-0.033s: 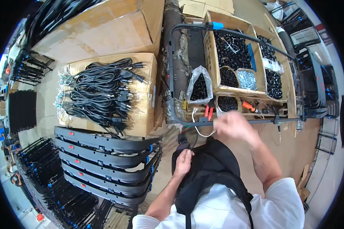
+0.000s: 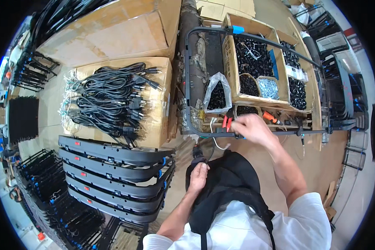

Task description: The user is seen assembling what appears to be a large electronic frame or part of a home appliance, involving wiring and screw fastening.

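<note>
My left hand (image 2: pixel 198 177) is closed around a dark power screwdriver (image 2: pixel 199 155) in front of my black apron (image 2: pixel 225 179); its tip points away from me. The right hand (image 2: pixel 252 128) is slightly blurred, its fingers curled and pinched over the near rail of a black tubular frame (image 2: pixel 188 83). Whether something small sits between those fingertips I cannot make out. Just left of them are the red handles of a pair of pliers (image 2: pixel 226 122). A white wire (image 2: pixel 216 141) loops over the near rail, between my hands.
Beyond my right hand stands a divided cardboard box (image 2: pixel 229 58) of black parts and silver screws. A plastic bag (image 2: pixel 217 93) and an orange-handled tool (image 2: pixel 272 118) lie nearby. On the left, black power cords (image 2: pixel 108 100) top a carton, above stacked grey curved panels (image 2: pixel 112 173).
My right hand has moved a little left and away from me, bringing its fingertips close to the red plier handles. The left hand keeps its hold on the power screwdriver.
</note>
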Tool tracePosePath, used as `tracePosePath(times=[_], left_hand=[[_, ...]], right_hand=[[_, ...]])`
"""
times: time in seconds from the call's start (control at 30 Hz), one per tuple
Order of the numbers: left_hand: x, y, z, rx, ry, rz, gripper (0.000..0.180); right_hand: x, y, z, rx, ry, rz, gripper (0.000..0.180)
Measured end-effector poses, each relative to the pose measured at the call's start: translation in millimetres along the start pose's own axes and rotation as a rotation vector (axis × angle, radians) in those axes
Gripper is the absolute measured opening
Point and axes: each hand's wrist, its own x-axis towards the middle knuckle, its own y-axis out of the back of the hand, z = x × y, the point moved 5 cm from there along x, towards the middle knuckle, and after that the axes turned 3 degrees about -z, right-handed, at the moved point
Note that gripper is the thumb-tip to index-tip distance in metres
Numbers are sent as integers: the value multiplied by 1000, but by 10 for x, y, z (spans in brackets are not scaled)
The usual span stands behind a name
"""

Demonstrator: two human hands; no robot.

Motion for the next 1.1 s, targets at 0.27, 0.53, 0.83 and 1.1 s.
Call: tracePosePath(times=[0.27,0.53,0.83,1.1], left_hand=[[-213,68,126,-383,77,-23,28],[-348,-85,264,-366,43,-14,25],[101,-358,742,122,-103,160,29],[95,-496,696,-106,-1,163,24]], right_hand=[[918,-648,135,564,14,-390,43],[1036,-844,315,321,-31,-510,48],[1273,-455,645,1055,18,359,33],[1588,-410,226,798,25,-17,34]])
